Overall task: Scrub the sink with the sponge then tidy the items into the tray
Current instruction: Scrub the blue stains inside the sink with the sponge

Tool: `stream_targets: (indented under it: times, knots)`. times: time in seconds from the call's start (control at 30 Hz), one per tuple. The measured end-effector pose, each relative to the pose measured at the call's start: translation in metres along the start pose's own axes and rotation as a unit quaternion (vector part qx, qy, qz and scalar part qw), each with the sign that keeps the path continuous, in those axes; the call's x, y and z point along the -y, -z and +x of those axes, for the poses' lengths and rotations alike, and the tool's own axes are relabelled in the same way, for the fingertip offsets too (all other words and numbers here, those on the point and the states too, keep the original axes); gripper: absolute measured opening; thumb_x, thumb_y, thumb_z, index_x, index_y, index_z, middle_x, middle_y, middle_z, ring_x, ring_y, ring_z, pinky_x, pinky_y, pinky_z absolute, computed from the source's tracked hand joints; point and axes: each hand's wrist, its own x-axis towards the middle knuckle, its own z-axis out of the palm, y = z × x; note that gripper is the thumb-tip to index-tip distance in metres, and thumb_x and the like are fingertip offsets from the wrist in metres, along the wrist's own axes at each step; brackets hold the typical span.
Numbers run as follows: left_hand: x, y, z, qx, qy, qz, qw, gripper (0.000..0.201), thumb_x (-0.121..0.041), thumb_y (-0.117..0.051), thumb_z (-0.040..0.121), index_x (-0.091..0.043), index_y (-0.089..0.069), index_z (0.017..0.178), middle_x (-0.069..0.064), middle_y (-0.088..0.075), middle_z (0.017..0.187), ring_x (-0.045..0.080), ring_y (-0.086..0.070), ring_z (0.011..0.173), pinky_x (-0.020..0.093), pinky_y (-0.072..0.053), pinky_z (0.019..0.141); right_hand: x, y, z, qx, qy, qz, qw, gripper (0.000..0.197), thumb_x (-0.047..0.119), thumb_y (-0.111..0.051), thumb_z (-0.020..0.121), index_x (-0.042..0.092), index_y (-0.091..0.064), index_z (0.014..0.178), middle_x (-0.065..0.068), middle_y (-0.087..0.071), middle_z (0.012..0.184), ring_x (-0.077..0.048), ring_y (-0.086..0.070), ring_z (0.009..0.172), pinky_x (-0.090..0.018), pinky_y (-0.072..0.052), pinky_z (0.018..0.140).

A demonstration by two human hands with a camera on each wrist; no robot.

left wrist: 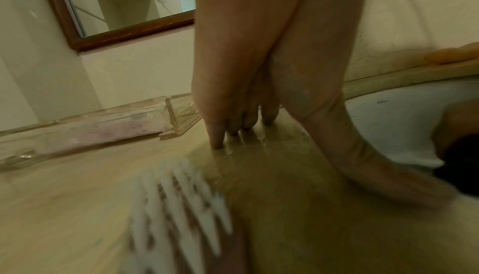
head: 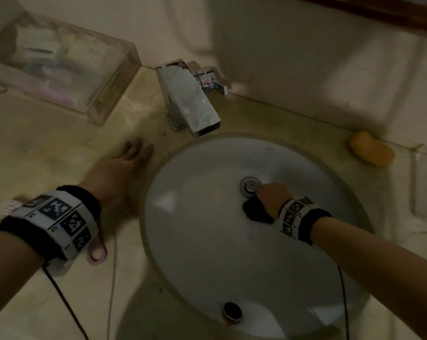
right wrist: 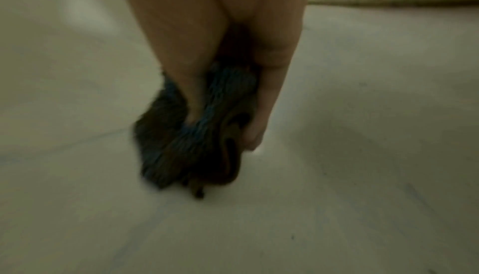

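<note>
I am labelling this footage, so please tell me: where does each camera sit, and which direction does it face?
Head: on the head, looking down at the sink; both forearms show, left hand flat on the counter.
Left wrist: along the hand, fingertips touching the counter, toward the clear tray.
Right wrist: along the right hand gripping the dark sponge inside the basin.
Shared: head and left wrist both show the tray and the orange soap.

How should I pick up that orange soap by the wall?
Probably from above, fingers across its narrow middle. The soap lies flat on the counter, a rounded bar close against the wall, so that side looks blocked; the top and sink-facing side are open.
</note>
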Motion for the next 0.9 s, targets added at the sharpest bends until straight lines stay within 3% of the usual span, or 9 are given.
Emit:
stream_targets:
  times: [0.07, 0.13, 0.2, 0.3, 0.4, 0.6, 0.73, 0.8, 0.9]
  knots:
    - [-0.001, 0.0, 0.0, -0.001, -0.001, -0.007, 1.0, 0.145, -0.032, -0.093, 0.046, -0.025, 0.007, 0.15, 0.007, 0.014, 0.16, 0.025, 0.005, 0.149, 0.041, -0.018, 0.121, -0.001, 0.007, 0.004, -0.033, -0.029, 0.035, 0.998, 0.033, 0.018, -0.038, 0.098, 0.013, -0.05, 0.068, -0.011, -0.059, 0.082, -0.031, -0.058, 0.114, -0.038, -0.045, 0.097]
    - [0.0, 0.0, 0.001, 0.003, 0.0, 0.003, 1.0, 0.144, -0.033, -0.093, 0.046, -0.026, 0.008, 0.15, 0.007, 0.015, 0.16, 0.025, 0.006, 0.149, 0.04, -0.016, 0.121, -0.007, 0.011, 0.006, -0.037, -0.037, 0.089, 0.995, 0.037, 0.021, -0.04, 0.098, 0.012, -0.046, 0.063, -0.015, -0.061, 0.088, -0.032, -0.058, 0.114, -0.038, -0.044, 0.099]
    - [0.002, -0.002, 0.003, 0.002, 0.003, 0.014, 1.0, 0.147, -0.037, -0.093, 0.045, -0.028, 0.01, 0.149, 0.006, 0.016, 0.159, 0.025, 0.007, 0.149, 0.041, -0.017, 0.12, -0.018, 0.02, 0.001, -0.025, 0.001, 0.086, 0.996, 0.025, 0.026, -0.049, 0.095, 0.009, -0.06, 0.079, -0.012, -0.064, 0.098, -0.03, -0.062, 0.105, -0.035, -0.047, 0.093]
    - [0.001, -0.002, 0.004, 0.005, 0.006, 0.019, 1.0, 0.146, -0.037, -0.093, 0.046, -0.03, 0.011, 0.149, 0.005, 0.018, 0.159, 0.025, 0.007, 0.149, 0.043, -0.018, 0.121, -0.032, 0.017, -0.013, 0.102, 0.084, -0.009, 0.991, 0.019, 0.025, -0.061, 0.088, 0.014, -0.063, 0.104, -0.005, -0.067, 0.102, -0.022, -0.063, 0.093, -0.034, -0.047, 0.099]
    - [-0.001, -0.001, 0.003, 0.001, 0.006, 0.011, 1.0, 0.148, -0.034, -0.094, 0.045, -0.029, 0.011, 0.149, 0.005, 0.018, 0.159, 0.025, 0.008, 0.149, 0.042, -0.016, 0.121, -0.03, -0.013, -0.021, 0.172, 0.076, -0.1, 0.977, 0.035, 0.015, -0.048, 0.096, 0.007, -0.051, 0.13, -0.01, -0.051, 0.139, -0.026, -0.049, 0.126, -0.033, -0.035, 0.111]
    - [-0.003, 0.001, 0.0, 0.007, 0.006, -0.014, 1.0, 0.142, -0.027, -0.093, 0.049, -0.029, 0.007, 0.149, 0.004, 0.017, 0.159, 0.023, 0.009, 0.149, 0.04, -0.014, 0.122, -0.024, -0.018, -0.004, 0.099, 0.052, -0.14, 0.984, 0.033, 0.011, -0.034, 0.101, 0.003, -0.047, 0.131, -0.014, -0.046, 0.141, -0.027, -0.045, 0.13, -0.032, -0.034, 0.111]
    - [-0.001, 0.0, 0.001, 0.009, 0.013, -0.012, 1.0, 0.145, -0.029, -0.093, 0.047, -0.03, 0.01, 0.149, 0.004, 0.019, 0.159, 0.022, 0.009, 0.149, 0.041, -0.015, 0.122, -0.023, 0.009, 0.015, 0.039, -0.001, -0.111, 0.993, 0.02, 0.019, -0.044, 0.097, 0.009, -0.057, 0.11, -0.013, -0.056, 0.128, -0.027, -0.056, 0.116, -0.032, -0.045, 0.094]
    - [-0.001, 0.001, 0.001, 0.01, 0.009, -0.006, 1.0, 0.146, -0.031, -0.093, 0.046, -0.03, 0.013, 0.147, 0.005, 0.018, 0.159, 0.024, 0.009, 0.149, 0.042, -0.016, 0.121, -0.019, 0.014, 0.021, -0.004, -0.011, -0.105, 0.994, 0.031, 0.027, -0.054, 0.092, 0.007, -0.056, 0.116, -0.014, -0.054, 0.127, -0.03, -0.056, 0.113, -0.035, -0.048, 0.092]
    - [-0.002, 0.001, 0.002, 0.015, 0.01, 0.003, 1.0, 0.145, -0.031, -0.092, 0.048, -0.029, 0.013, 0.148, 0.005, 0.02, 0.159, 0.025, 0.008, 0.149, 0.042, -0.017, 0.121, -0.02, 0.013, 0.023, -0.057, -0.034, -0.098, 0.993, 0.049, 0.03, -0.056, 0.091, 0.005, -0.045, 0.131, -0.017, -0.043, 0.138, -0.035, -0.046, 0.125, -0.041, -0.046, 0.098]
